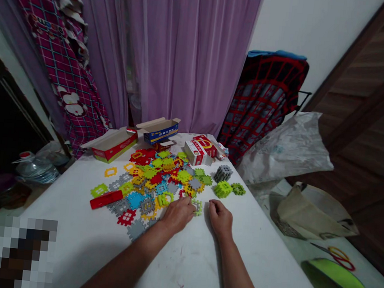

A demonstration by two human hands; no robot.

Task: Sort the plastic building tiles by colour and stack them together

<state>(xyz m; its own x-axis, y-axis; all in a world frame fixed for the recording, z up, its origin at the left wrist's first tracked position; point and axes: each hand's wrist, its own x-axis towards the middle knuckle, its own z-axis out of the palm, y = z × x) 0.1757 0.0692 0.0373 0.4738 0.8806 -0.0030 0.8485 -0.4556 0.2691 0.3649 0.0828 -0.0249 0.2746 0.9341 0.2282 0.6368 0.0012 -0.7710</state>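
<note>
My left hand [180,214] is closed at the near right edge of a spread of notched plastic building tiles [157,175] in red, yellow, green, blue and grey. Its fingertips grip the side of a pale green window-frame tile [198,207]. Just to the right, my right hand [220,218] rests on the white table with its fingers curled in, and no piece shows in it. Beyond that hand stand a grey stack of tiles [223,173], a bright green stack [223,189] and a darker green stack [238,189].
A red bar-shaped piece [106,199] lies left of the tiles. At the table's back are a red-green open box [113,144], a blue open box [161,130] and a red-white box [200,150]. Scissors [337,256] and a beige bag [314,212] lie beyond the right edge.
</note>
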